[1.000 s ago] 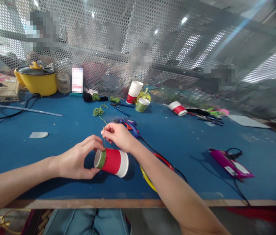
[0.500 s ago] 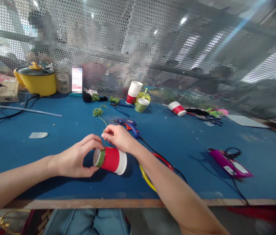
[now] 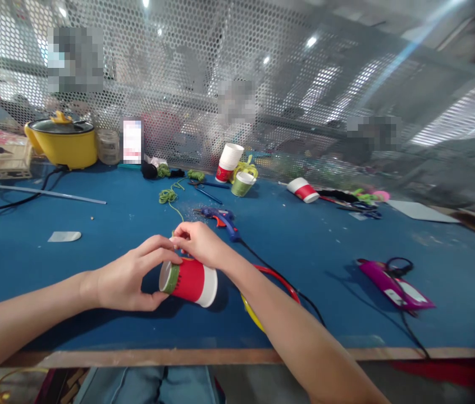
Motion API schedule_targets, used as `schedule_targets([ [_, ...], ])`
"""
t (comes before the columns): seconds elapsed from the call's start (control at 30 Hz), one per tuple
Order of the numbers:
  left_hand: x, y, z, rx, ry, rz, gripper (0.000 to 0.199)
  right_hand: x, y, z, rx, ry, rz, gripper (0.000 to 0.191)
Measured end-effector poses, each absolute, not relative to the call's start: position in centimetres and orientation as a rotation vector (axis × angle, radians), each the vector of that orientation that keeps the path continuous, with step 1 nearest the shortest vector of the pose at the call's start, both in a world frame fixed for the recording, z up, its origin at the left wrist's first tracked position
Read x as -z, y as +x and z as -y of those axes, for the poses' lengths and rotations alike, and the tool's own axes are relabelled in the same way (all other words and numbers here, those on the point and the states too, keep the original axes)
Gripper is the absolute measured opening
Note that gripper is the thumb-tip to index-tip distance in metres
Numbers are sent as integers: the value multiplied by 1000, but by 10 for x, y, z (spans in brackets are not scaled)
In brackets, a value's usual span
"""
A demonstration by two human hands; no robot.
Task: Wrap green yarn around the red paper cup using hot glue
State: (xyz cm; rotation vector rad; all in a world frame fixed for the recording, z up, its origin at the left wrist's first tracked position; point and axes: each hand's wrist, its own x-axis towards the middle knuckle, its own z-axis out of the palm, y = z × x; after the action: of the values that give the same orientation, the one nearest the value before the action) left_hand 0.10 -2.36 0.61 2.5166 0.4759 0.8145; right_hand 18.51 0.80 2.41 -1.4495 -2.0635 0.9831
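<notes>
A red and white paper cup [image 3: 191, 280] lies on its side near the table's front edge, its rim end facing left. Green yarn [image 3: 172, 279] is wound in a band around that end. My left hand [image 3: 136, 273] grips the cup there, thumb below and fingers on top. Just above the cup, my right hand [image 3: 197, 241] pinches the yarn between thumb and fingers. The loose strand runs back to a small green tangle [image 3: 168, 196]. Behind my right hand lies a blue glue gun [image 3: 223, 220] with its cord trailing right.
A stack of cups [image 3: 229, 163] and a green cup [image 3: 243, 184] stand at the back; another cup [image 3: 304, 190] lies tipped over. A yellow pot [image 3: 61, 143] is at the left rear, a purple packet [image 3: 395, 285] at the right. A perforated metal screen [image 3: 187, 73] rises behind the table.
My right hand has moved slightly left and down, closer to the cup, with the yarn. My left hand still holds the cup, its fingers now further over the top.
</notes>
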Motion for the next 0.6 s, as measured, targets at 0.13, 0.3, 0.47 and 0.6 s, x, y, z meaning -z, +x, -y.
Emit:
schedule_targets([
  [0.13, -6, 1, 23, -804, 2553, -436, 46, -24, 187, -9, -1272, -1451, 1958, 18],
  [0.3, -11, -2, 18, -835, 2642, -424, 41, -32, 202, -6, -1560, -1294, 1884, 45],
  [0.47, -13, -2, 17, -841, 2744, -377, 40, -37, 208, -1, -1620, -1262, 2014, 61],
  [0.6, -14, -1, 16, -888, 2799, -376, 39, -33, 203, 2, -1515, -1272, 2045, 57],
])
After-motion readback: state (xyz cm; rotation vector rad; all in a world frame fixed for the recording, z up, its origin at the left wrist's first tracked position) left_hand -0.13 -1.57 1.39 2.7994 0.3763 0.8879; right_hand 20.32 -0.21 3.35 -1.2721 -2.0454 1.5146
